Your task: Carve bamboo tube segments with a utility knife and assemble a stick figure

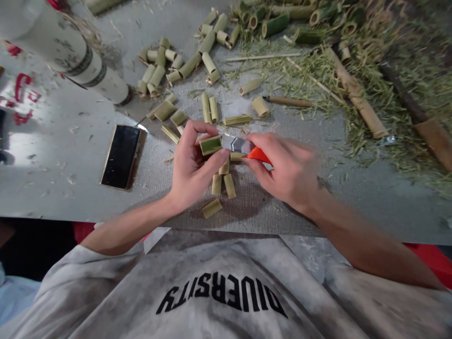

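My left hand [192, 172] is closed around a short bamboo piece [211, 145] with green skin on its upper face. Its thumb lies along the near side of the piece. From the right, my right hand [282, 165] grips a utility knife [259, 154] with an orange handle. The knife's silver blade end [236, 143] meets the right end of the bamboo and lies close to my left thumb. Under and around my hands lie several cut bamboo pieces, among them a curved split one [212, 208] near the table's front edge.
A phone [120, 157] lies to the left, below a tall white patterned cylinder [95, 70]. Short bamboo tubes [190, 65] spread across the back. At the right are green shavings [370, 89], a bamboo stick [358, 94] and a large dark-bladed tool [404, 92]. A thin wooden-handled tool [289, 101] lies behind my right hand.
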A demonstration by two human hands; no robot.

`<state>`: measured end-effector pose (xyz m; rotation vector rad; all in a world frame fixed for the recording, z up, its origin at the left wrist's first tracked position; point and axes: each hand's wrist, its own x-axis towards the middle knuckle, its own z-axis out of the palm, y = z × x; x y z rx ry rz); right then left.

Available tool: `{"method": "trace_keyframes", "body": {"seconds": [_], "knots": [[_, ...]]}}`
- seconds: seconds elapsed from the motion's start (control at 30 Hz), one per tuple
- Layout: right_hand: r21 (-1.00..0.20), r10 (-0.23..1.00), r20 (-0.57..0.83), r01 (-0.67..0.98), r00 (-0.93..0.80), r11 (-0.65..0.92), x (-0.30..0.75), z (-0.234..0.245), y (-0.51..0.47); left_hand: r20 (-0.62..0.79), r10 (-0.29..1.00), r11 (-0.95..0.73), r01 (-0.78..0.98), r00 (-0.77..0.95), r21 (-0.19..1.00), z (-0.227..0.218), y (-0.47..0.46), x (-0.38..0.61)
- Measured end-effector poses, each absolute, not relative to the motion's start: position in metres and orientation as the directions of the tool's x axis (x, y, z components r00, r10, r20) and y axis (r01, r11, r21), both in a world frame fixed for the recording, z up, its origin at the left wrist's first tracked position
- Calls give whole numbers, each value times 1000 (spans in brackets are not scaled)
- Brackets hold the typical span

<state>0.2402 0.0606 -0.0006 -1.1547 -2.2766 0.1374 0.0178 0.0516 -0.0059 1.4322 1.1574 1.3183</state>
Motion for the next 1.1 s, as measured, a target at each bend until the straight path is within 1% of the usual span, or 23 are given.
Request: {"method": "trace_keyframes", "body": {"seconds": [0.1,0.27,0.4,0.57,0.67,0.97,1.1], "knots": [[-349,773,440,705,-458,617,240,-2,62,218,976,-219,57,12,974,-6,52,18],[-384,788,409,697,-460,606,241,-3,62,193,981,-193,-5,0,981,-12,57,17],[-379,777,429,689,-460,617,241,-4,63,144,989,-145,-58,-12,988,-14,61,15],[-361,751,479,678,-454,640,240,-6,64,107,994,-107,-210,-12,972,-10,63,18],[-362,745,504,676,-437,642,241,-9,66,85,996,-81,-268,5,960,-8,63,20],[-393,738,534,652,-413,649,240,-11,66,117,989,-86,-297,90,951,-18,64,18],[-399,743,523,650,-418,647,240,-11,66,103,986,-60,-293,134,954,-20,64,18]]}}
